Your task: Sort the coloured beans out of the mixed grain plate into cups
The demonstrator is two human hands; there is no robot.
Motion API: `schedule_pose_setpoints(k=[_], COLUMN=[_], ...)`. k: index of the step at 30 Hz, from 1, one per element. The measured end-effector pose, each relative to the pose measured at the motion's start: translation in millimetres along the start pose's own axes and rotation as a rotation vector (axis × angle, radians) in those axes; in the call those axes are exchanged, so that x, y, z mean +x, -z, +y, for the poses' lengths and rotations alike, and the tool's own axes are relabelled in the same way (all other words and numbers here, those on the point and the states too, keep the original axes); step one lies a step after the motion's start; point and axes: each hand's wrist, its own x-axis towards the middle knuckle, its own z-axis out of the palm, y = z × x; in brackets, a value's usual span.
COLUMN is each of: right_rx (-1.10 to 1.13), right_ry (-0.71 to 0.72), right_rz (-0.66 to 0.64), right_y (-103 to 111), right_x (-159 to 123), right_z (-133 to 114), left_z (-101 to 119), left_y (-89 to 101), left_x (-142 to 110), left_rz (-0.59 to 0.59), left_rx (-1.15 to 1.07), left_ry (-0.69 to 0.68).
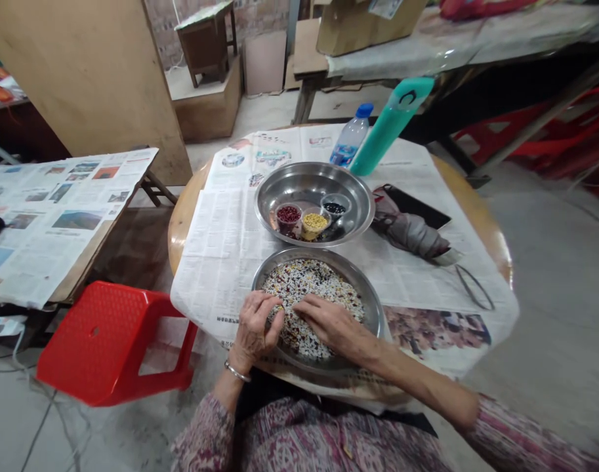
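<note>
Newspaper [215, 229] spans mid-frame. Lower centre, left hand [257, 326] and right hand [333, 323] curl over grains [304, 276]; I cannot tell their grasp.

- Two hands are working: one left hand [254, 333] and one right hand [334, 328].
- One shiny bracelet [237, 372] is going around a wrist.
- Two metal bowls are sitting here: one front bowl [379, 318] and one back bowl [299, 180].
- Three clear cups [313, 235] are standing together, and they are holding three colors: red beans [289, 213], yellow beans [315, 221] and black beans [334, 208].
- Mixed grains [323, 285] are filling the front bowl, too many to count.
- Two bottles are showing: one clear bottle [349, 141] and one green bottle [392, 124].
- One gray bundle [417, 235] is lying down.
- One round surface [476, 210] is carrying everything.
- One red stool [97, 334] is standing left.
</note>
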Motion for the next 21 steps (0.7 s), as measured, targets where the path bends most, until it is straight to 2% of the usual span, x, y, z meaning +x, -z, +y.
schedule_pose_setpoints(k=[4,8,12,14,18,21], right_rx=[-0.124,-0.18,-0.108,-0.041,-0.062,-0.185], right_ry=[-0.017,-0.036,-0.055,-0.105,-0.251,-0.315], right_rz=[0.002,-0.073,-0.139,-0.06,0.214,0.221], right_y=[5,15,40,58,90,95], right_x=[18,19,28,45,97,136], right_z=[1,4,6,10,32,52], left_z=[0,1,1,1,1,1], left_y=[-0.4,-0.2,0.6,0.5,0.1,0.4], left_x=[-1,-1,0,0,2,1], left_rz=[-0.015,-0.027,-0.033,-0.02,-0.002,-0.001], left_rx=[-0.008,-0.013,-0.01,-0.018,-0.034,-0.033], left_ry=[0.014,0.023,0.025,0.016,0.005,0.011])
